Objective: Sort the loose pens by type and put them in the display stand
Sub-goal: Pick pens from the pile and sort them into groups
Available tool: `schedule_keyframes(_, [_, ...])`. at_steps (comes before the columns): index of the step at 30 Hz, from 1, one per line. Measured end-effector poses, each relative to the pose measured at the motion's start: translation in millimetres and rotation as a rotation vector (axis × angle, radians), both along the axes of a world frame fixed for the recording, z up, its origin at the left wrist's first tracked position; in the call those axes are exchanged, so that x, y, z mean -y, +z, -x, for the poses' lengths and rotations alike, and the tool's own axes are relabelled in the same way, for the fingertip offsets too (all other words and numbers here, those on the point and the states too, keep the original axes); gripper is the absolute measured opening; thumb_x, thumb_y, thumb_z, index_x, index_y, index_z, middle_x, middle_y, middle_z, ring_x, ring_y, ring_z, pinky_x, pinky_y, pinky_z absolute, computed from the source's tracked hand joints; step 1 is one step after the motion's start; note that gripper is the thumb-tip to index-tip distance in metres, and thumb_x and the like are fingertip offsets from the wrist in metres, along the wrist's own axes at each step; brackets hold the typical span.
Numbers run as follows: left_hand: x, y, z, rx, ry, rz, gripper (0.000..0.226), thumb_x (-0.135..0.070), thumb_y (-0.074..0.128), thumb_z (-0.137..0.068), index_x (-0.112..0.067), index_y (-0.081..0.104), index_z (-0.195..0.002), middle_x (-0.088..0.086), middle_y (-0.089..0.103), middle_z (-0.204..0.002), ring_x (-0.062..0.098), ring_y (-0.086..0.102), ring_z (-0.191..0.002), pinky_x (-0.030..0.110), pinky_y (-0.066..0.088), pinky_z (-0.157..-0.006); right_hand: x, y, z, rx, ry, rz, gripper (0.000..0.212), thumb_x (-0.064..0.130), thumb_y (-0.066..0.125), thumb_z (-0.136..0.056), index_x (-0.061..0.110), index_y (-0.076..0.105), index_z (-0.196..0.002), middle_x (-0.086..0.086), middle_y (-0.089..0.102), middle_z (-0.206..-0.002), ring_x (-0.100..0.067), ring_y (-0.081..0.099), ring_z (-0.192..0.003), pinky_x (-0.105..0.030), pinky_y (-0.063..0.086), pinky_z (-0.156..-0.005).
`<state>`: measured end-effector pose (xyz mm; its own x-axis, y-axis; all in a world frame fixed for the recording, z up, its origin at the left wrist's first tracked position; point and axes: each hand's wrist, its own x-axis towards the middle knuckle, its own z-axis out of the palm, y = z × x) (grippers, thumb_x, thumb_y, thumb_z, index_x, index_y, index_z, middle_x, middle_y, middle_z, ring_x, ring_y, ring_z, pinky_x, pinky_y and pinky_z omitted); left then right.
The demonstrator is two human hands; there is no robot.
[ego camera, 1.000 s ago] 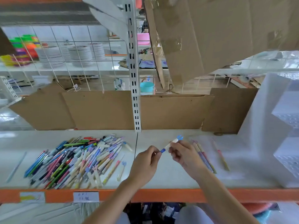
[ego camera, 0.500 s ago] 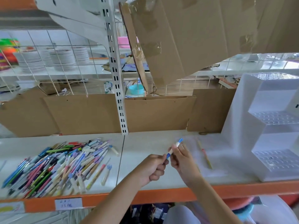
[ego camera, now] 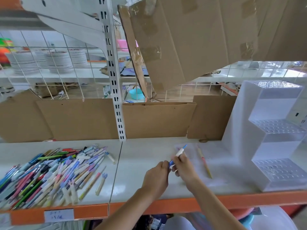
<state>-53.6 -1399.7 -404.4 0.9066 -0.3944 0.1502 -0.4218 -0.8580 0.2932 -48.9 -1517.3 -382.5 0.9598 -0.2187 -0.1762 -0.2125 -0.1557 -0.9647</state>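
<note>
From the head view, both hands meet over the shelf: the right hand [ego camera: 184,166] grips a white-and-blue pen [ego camera: 179,153] pointing toward 1 o'clock, while the left hand's [ego camera: 157,175] fingers pinch its lower blue end. Motion blur hides the pen's tip. The display stand [ego camera: 272,138] sits at 3 o'clock, cut off.

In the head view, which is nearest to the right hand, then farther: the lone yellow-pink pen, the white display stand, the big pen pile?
1. Lone yellow-pink pen, on the shelf just right of the right hand.
2. White tiered plastic display stand, far right.
3. Big pile of mixed pens, far left.
</note>
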Motion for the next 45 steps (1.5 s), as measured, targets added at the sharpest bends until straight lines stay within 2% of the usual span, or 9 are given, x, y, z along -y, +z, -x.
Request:
schedule_keyframes(3, [-12.7,-6.6,-6.7,-0.015,-0.082,-0.159,0.027,-0.021,0.036,-0.101,-0.010,0.044,-0.124,0.007,0.049,-0.118,0.028,0.052,-0.104,0.035,0.038,-0.072,15.0,1.9,-18.9,-0.018,0.015,0.302,0.016,0.020,0.044,-0.097,0.006,0.046,-0.090,-0.009,0.057,-0.071,-0.023,0.054,-0.060,-0.033,0.039,-0.058])
schedule_keyframes(7, [-38.8,-20.4,-9.9,0.005,-0.101,-0.172,0.029,-0.019,0.038,-0.099,-0.010,0.047,-0.124,0.004,0.045,-0.122,0.021,0.041,-0.112,0.029,0.037,-0.088,27.5,-3.3,-30.7,-0.157,0.155,0.936,0.035,0.030,0.043,-0.098,0.005,0.046,-0.122,-0.018,0.061,-0.114,-0.034,0.057,-0.109,-0.035,0.043,-0.079])
schedule_keyframes(9, [-51.4,-29.4,-11.8,0.052,-0.131,-0.137,0.028,-0.019,0.034,-0.097,-0.010,0.051,-0.118,0.003,0.046,-0.118,0.020,0.041,-0.109,0.027,0.036,-0.091,28.8,-9.0,-32.1,-0.217,0.183,1.036,0.041,0.030,0.045,-0.096,0.008,0.042,-0.131,-0.015,0.060,-0.121,-0.032,0.057,-0.113,-0.033,0.044,-0.079])
schedule_keyframes(13, [-79.5,-36.4,-9.3,0.104,-0.167,0.000,0.051,-0.033,0.015,-0.086,-0.012,0.057,-0.106,0.000,0.049,-0.109,0.016,0.045,-0.099,0.021,0.036,-0.082,25.8,-20.0,-32.0,-0.195,0.095,0.934,0.019,0.025,0.042,-0.098,0.015,0.055,-0.107,-0.009,0.061,-0.106,-0.030,0.060,-0.105,-0.026,0.036,-0.062])
schedule_keyframes(19, [-141.2,-39.9,-3.0,0.145,0.119,0.091,0.033,-0.031,0.037,-0.088,-0.015,0.062,-0.101,-0.002,0.053,-0.101,0.014,0.054,-0.087,0.026,0.047,-0.073,-10.5,-12.4,-20.6,0.034,0.263,1.318,0.031,0.025,0.038,-0.099,0.014,0.044,-0.127,-0.004,0.046,-0.130,-0.021,0.051,-0.116,-0.030,0.048,-0.085])
schedule_keyframes(24, [-191.4,-30.7,2.8,0.184,0.353,0.092,0.004,-0.013,0.061,-0.084,-0.013,0.063,-0.088,0.002,0.055,-0.091,0.019,0.056,-0.078,0.026,0.041,-0.063,-83.1,-22.0,-8.9,0.161,0.499,1.122,0.028,0.018,0.034,-0.100,0.016,0.048,-0.124,0.000,0.044,-0.128,-0.021,0.057,-0.103,-0.031,0.048,-0.083])
schedule_keyframes(36, [-222.9,-35.6,6.6,0.174,0.502,-0.111,0.019,-0.025,0.052,-0.092,-0.016,0.065,-0.103,0.001,0.061,-0.106,0.022,0.056,-0.100,0.035,0.045,-0.087,-135.8,-52.6,2.9,0.171,0.510,0.986,0.022,0.023,0.033,-0.100,0.021,0.048,-0.115,0.005,0.050,-0.115,-0.014,0.057,-0.094,-0.023,0.044,-0.075])
schedule_keyframes(40, [-217.8,-33.1,2.3,0.089,0.549,-0.179,0.039,-0.034,0.029,-0.102,-0.015,0.050,-0.128,0.003,0.050,-0.129,0.021,0.040,-0.123,0.033,0.030,-0.102,-137.4,-50.7,2.7,0.180,0.507,0.996,0.021,0.023,0.033,-0.100,0.021,0.047,-0.116,0.005,0.051,-0.115,-0.014,0.057,-0.095,-0.023,0.044,-0.076])
schedule_keyframes(45, [-216.5,-33.6,0.5,0.053,0.572,-0.215,0.034,-0.026,0.033,-0.101,-0.015,0.045,-0.130,0.003,0.044,-0.135,0.022,0.034,-0.128,0.034,0.026,-0.105,-140.6,-44.2,-2.9,0.164,0.513,0.975,0.023,0.024,0.033,-0.100,0.019,0.050,-0.115,0.004,0.053,-0.113,-0.014,0.059,-0.092,-0.024,0.046,-0.075])
